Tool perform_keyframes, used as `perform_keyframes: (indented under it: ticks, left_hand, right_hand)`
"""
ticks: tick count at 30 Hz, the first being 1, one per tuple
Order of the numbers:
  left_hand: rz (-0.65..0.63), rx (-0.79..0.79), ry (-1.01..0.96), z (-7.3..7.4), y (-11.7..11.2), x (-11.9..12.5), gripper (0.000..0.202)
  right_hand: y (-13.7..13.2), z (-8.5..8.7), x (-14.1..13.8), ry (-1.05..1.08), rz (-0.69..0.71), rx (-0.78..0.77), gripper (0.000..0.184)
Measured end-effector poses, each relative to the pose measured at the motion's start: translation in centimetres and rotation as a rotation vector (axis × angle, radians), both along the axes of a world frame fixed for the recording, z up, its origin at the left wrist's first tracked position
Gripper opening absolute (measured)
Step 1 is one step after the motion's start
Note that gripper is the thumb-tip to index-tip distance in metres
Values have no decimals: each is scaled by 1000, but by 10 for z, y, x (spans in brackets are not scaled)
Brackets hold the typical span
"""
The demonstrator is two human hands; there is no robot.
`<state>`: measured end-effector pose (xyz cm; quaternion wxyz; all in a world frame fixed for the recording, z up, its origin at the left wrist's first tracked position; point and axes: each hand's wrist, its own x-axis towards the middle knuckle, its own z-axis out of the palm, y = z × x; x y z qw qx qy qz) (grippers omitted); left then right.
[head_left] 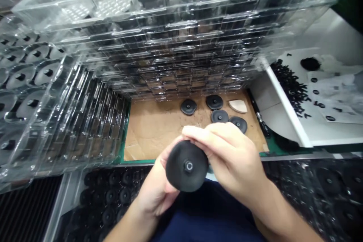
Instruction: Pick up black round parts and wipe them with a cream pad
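1. Disc (185, 179): one piece, held above the near edge of the cardboard (153, 128), its hub side facing up.
2. Left hand (155, 187): fingers closed around the disc's left side and underside, gripping it.
3. Right hand (235, 159): fingers curled together at the upper right rim; whether they pinch the rim or something small cannot be told.
4. Progress: judged mid-batch, with this piece in work. Four loose discs (214, 102) lie on the cardboard; finished or waiting, cannot be told. Stacked trays (181, 45) beyond hold many similar pieces, status likewise undetermined.
5. Materials: disc matt black, smooth, roundish, with a raised, ring-like hub. Trays clear, glossy, moulded plastic. Cardboard brown, scuffed. Wedge (238, 106) cream, one side curved, beside the loose discs.
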<state>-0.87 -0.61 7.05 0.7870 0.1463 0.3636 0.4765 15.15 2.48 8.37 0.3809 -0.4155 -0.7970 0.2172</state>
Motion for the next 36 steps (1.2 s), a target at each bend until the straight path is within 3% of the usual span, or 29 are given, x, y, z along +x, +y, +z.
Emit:
perform_keyframes:
  ticks: [3,6,8,10,13,16,19,22,25,27,29,31,34,36]
  left_hand:
    - [11,-8,-3,6,-4,-2,50]
    - [14,-81,-84,2,-9,-6,46]
    - [-7,-95,-189,-5,-11,-7,48]
    - [-23,-89,-270,-12,-10,-6,49]
    - [-42,-109,-279,-18,-8,-6,51]
    - [-41,-147,-239,-19,-6,-9,54]
    - [-29,-138,-221,-19,-6,-9,55]
    - [-14,-98,-198,-22,-7,-5,57]
    - [-8,-88,-114,-23,-10,-4,51]
    - [2,-83,-55,-23,-11,-6,50]
    - [56,-85,-9,-24,-12,-10,54]
    - [116,-105,25,-26,-13,-12,57]
    - [108,-115,25,-30,-14,-11,55]
    - [101,-102,0,-32,-13,-12,54]
  right_hand:
    - [7,-10,3,272,59,-191,22]
    - [-1,-32,11,411,-164,-434,20]
    - [-12,-52,17,404,-265,-613,25]
    - [-26,-72,20,330,-281,-738,31]
    - [-46,-94,23,240,-252,-792,32]
    - [-54,-102,27,185,-254,-792,30]
    - [-46,-88,30,174,-336,-746,28]
    - [-29,-50,20,192,-366,-547,24]
    - [-20,-10,-4,148,-216,-150,27]
    - [-21,4,-19,96,-33,-11,28]
    - [-22,9,-30,34,131,-69,27]
    - [-22,8,-36,-36,182,-154,25]
    - [-20,5,-42,-81,20,-14,28]
    - [-21,4,-42,-62,-16,55,30]
